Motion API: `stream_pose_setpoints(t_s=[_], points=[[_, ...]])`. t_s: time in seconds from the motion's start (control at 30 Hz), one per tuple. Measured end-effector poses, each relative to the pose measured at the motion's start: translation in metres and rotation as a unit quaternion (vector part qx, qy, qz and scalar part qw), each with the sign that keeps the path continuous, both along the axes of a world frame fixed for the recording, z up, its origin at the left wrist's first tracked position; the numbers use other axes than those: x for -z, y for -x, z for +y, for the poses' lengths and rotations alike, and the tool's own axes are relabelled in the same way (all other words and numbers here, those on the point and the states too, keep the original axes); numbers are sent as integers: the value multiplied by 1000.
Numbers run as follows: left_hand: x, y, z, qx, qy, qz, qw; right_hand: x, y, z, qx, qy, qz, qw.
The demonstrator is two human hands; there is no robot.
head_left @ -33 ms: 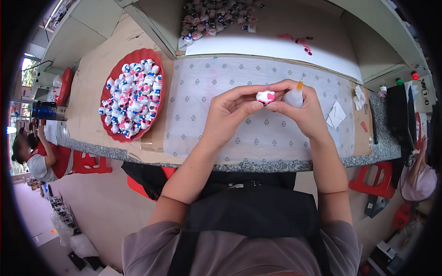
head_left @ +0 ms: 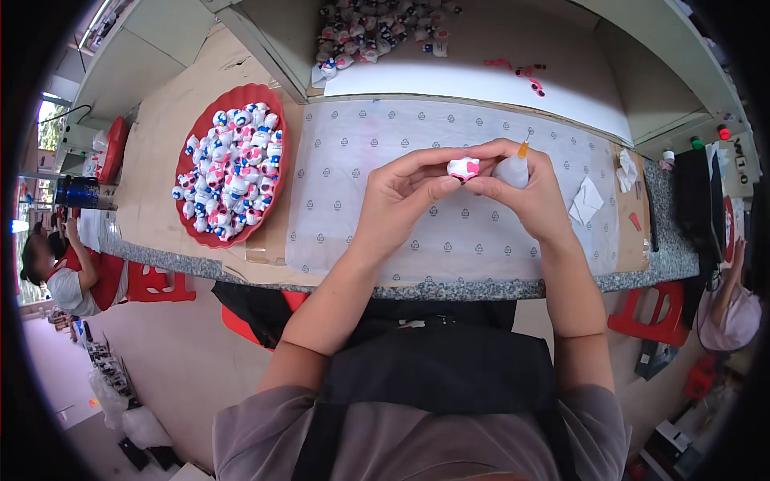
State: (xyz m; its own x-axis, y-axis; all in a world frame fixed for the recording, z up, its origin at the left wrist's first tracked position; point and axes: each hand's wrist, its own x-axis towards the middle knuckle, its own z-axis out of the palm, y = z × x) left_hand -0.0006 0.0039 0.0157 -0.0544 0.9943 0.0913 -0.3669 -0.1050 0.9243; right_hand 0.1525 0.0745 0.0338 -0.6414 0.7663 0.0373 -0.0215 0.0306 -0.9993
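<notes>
Between the fingertips of both hands is a small white figurine with pink and dark parts [head_left: 463, 168]. My left hand [head_left: 401, 192] pinches it from the left, thumb below and fingers above. My right hand [head_left: 525, 192] steadies its other side with the thumb and fingertips. Tucked in that same hand is a squat translucent squeeze bottle [head_left: 512, 171], its orange tip and thin needle pointing up and away. Under the hands lies a whitish sheet with a repeated printed pattern [head_left: 345, 216]. The figurine's underside is hidden by my thumbs.
A red oval basket [head_left: 277, 172] piled with white, blue and pink figurines stands at left. More figurines [head_left: 377, 32] and pink pieces [head_left: 529, 80] lie on the shelf behind. Crumpled white paper [head_left: 586, 202] rests at right. Other people sit at both sides.
</notes>
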Motion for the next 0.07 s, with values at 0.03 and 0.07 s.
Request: stream_pose_setpoints(t_s=[0.03,0.07], points=[[1,0,-1,-8,-7,8,1000,0,0,-1,1,0,-1,1000],[2,0,-3,-15,-13,16,1000,1,0,-3,2,1,-2,1000]])
